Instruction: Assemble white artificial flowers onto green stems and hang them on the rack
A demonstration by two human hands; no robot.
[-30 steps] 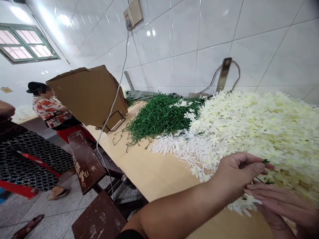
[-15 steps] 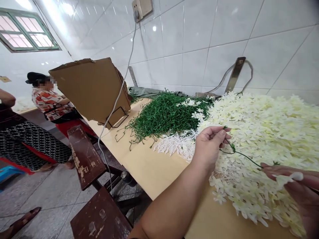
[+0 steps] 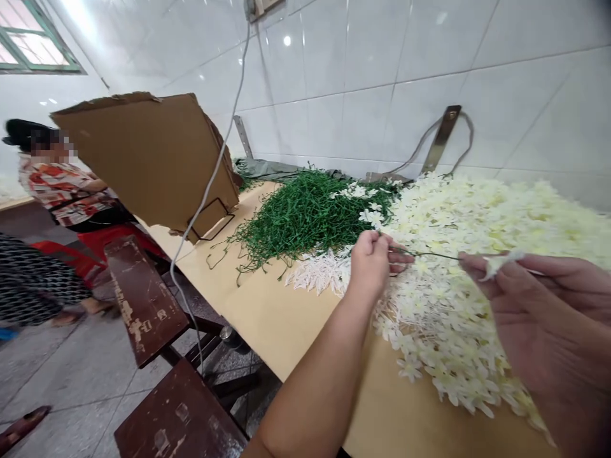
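Observation:
A thin green artificial stem (image 3: 439, 256) is stretched between my two hands above the flower pile. My left hand (image 3: 373, 264) is closed on its left end. My right hand (image 3: 554, 312), larger in view at the right, pinches the other end of the stem together with a white fabric flower (image 3: 500, 262). Beneath and beyond both hands spreads a heap of pale yellow-white artificial flowers (image 3: 515, 219). Just past my left hand lie a tangled mound of green stems (image 3: 300, 219) and a small bunch of white thin pieces (image 3: 317, 273).
A brown cardboard sheet (image 3: 143, 159) leans in a black wire stand (image 3: 217, 222) at the table's far left. A grey cable (image 3: 224, 140) hangs before it. Dark wooden stools (image 3: 146, 299) stand left of the table (image 3: 277, 324). A person (image 3: 62, 184) is beyond.
The stem has been drawn straight and more level between my hands. My right hand has come up and further into view, while my left hand has shifted slightly left. The view has turned slightly.

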